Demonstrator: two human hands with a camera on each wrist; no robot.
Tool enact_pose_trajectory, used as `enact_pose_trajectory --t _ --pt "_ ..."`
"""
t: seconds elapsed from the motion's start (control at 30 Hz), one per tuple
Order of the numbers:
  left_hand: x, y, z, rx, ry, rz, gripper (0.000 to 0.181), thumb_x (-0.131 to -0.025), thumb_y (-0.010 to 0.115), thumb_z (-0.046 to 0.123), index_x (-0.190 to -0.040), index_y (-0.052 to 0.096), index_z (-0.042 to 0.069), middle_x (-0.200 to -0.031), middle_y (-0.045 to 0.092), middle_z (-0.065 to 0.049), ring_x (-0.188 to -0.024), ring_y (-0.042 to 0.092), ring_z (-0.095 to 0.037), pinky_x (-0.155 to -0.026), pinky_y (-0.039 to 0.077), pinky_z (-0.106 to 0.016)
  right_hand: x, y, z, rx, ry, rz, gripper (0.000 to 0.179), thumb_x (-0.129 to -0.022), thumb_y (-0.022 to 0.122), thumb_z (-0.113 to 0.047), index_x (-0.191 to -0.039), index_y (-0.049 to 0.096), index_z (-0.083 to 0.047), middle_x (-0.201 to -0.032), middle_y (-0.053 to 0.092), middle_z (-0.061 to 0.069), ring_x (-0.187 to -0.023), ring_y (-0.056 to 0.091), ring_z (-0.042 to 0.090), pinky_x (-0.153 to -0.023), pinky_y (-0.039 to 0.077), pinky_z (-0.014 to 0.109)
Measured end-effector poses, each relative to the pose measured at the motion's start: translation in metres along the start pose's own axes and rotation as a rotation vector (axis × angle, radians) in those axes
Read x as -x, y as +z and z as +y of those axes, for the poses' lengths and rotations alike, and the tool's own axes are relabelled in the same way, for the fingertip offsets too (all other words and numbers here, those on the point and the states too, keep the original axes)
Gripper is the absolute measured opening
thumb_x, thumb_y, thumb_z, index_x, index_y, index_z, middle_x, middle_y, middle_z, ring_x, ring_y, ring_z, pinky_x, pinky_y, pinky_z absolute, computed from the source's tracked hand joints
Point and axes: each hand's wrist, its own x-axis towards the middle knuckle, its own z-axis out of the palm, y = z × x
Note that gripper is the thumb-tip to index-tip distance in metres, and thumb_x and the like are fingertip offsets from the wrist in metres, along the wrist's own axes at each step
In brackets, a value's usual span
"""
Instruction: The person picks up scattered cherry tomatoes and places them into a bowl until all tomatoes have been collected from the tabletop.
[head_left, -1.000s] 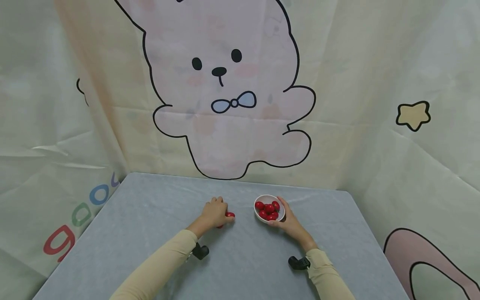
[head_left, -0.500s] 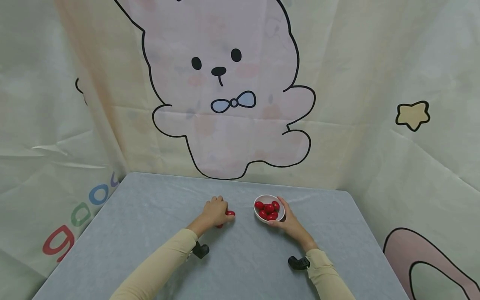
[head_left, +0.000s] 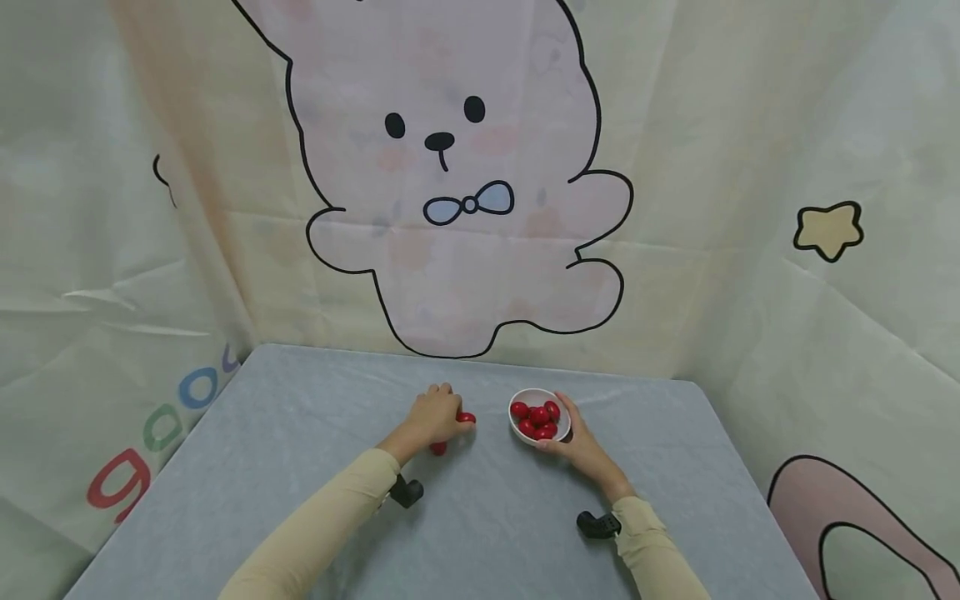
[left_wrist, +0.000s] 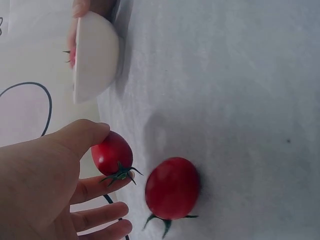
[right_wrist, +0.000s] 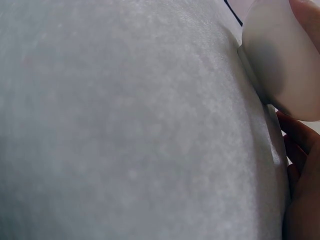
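Note:
My left hand [head_left: 435, 417] pinches a small red tomato [left_wrist: 112, 154] between thumb and index finger, its green stem end showing in the left wrist view. That tomato looks lifted just off the table. A second red tomato [left_wrist: 172, 188] lies on the cloth close under the hand; in the head view this loose tomato [head_left: 438, 448] peeks out below the palm. To the right stands a white bowl [left_wrist: 100, 60] with several red tomatoes [head_left: 539, 416] inside. My right hand [head_left: 585, 446] grips the bowl's right side, thumb near, fingers curved round the far side.
A grey-blue cloth covers the table [head_left: 337, 392]. Pale curtains with cartoon prints [head_left: 465, 275] hang behind it and at both sides. Each wrist wears a black camera mount [head_left: 597, 526].
My left hand has risen slightly and shifted forward and right with the tomato it pinches, baring more of the second tomato. My right hand and the bowl stay put.

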Motion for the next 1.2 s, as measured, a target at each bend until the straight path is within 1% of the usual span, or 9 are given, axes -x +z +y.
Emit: enact_pose_trajectory --t 0.13,0.23,0.53,0.7,0.8,0.9,0.97,1.03,1.2 --pt "-0.006 -0.002 0.004 -0.016 0.007 0.006 0.037 -0.08 0.067 0.052 -0.086 0.065 0.016 -0.09 0.053 -0.002 -0.086 0.044 -0.019 -0.074 0.042 -0.039 0.0 -0.001 0.001 -0.021 0.007 0.005 0.102 -0.075 0.079 -0.027 -0.151 0.012 -0.019 -0.156 0.019 0.015 -0.146 0.017 0.035 -0.114 0.016 0.06" --pt "-0.009 -0.004 0.006 -0.034 0.008 0.011 0.037 -0.08 0.066 0.053 -0.086 0.065 0.016 -0.091 0.053 -0.002 -0.087 0.045 -0.019 -0.075 0.043 -0.039 0.0 -0.001 0.001 -0.023 0.002 0.011 0.102 -0.074 0.079 -0.027 -0.151 0.012 -0.018 -0.156 0.019 0.015 -0.145 0.018 0.035 -0.114 0.016 0.06" --pt "-0.011 -0.014 0.018 -0.029 0.044 0.028 0.037 -0.08 0.066 0.052 -0.087 0.066 0.016 -0.092 0.055 -0.002 -0.089 0.047 -0.02 -0.077 0.045 -0.042 -0.001 -0.001 0.001 0.002 0.005 0.0 0.102 -0.076 0.078 -0.027 -0.151 0.011 -0.016 -0.156 0.018 0.016 -0.145 0.018 0.037 -0.113 0.019 0.06" --pt "-0.013 -0.02 0.027 -0.034 0.056 0.036 0.037 -0.08 0.066 0.053 -0.087 0.066 0.016 -0.091 0.055 -0.002 -0.089 0.047 -0.019 -0.075 0.044 -0.04 -0.009 0.001 0.017 0.002 -0.011 0.027 0.103 -0.074 0.08 -0.026 -0.151 0.013 -0.021 -0.156 0.019 0.015 -0.144 0.019 0.037 -0.112 0.018 0.061" --pt "-0.015 -0.021 0.033 -0.05 0.063 0.037 0.037 -0.08 0.065 0.053 -0.086 0.066 0.017 -0.092 0.054 -0.001 -0.089 0.047 -0.019 -0.074 0.044 -0.038 -0.015 0.003 0.029 0.004 -0.002 0.039 0.103 -0.073 0.081 -0.031 -0.15 0.013 -0.028 -0.157 0.019 0.01 -0.145 0.018 0.033 -0.114 0.017 0.06" --pt "-0.016 -0.022 0.037 -0.06 0.066 0.043 0.037 -0.08 0.065 0.054 -0.084 0.065 0.017 -0.091 0.054 -0.001 -0.089 0.047 -0.018 -0.074 0.044 -0.038 -0.017 0.004 0.034 0.03 0.006 0.039 0.103 -0.073 0.08 -0.035 -0.15 0.012 -0.029 -0.157 0.019 0.008 -0.145 0.019 0.031 -0.113 0.019 0.06" --pt "-0.016 -0.022 0.04 -0.064 0.073 0.052 0.036 -0.081 0.065 0.054 -0.084 0.065 0.018 -0.091 0.054 -0.001 -0.089 0.047 -0.018 -0.074 0.045 -0.038 -0.017 0.004 0.035 0.02 0.0 0.044 0.104 -0.072 0.08 -0.035 -0.15 0.012 -0.029 -0.157 0.02 0.009 -0.145 0.019 0.032 -0.113 0.018 0.061" --pt "-0.017 -0.022 0.043 -0.061 0.079 0.059 0.036 -0.08 0.065 0.054 -0.083 0.065 0.018 -0.091 0.054 -0.001 -0.089 0.047 -0.018 -0.074 0.045 -0.038 -0.015 0.003 0.029 0.004 0.001 0.043 0.104 -0.072 0.081 -0.032 -0.15 0.013 -0.026 -0.157 0.02 0.011 -0.145 0.019 0.033 -0.113 0.018 0.062" --pt "-0.019 -0.021 0.046 -0.046 0.086 0.078 0.035 -0.08 0.066 0.053 -0.084 0.065 0.018 -0.094 0.055 -0.001 -0.092 0.047 -0.019 -0.076 0.044 -0.038 -0.001 0.0 0.002 0.004 0.017 0.02 0.102 -0.074 0.079 -0.027 -0.151 0.012 -0.018 -0.156 0.02 0.016 -0.145 0.019 0.036 -0.113 0.019 0.061"
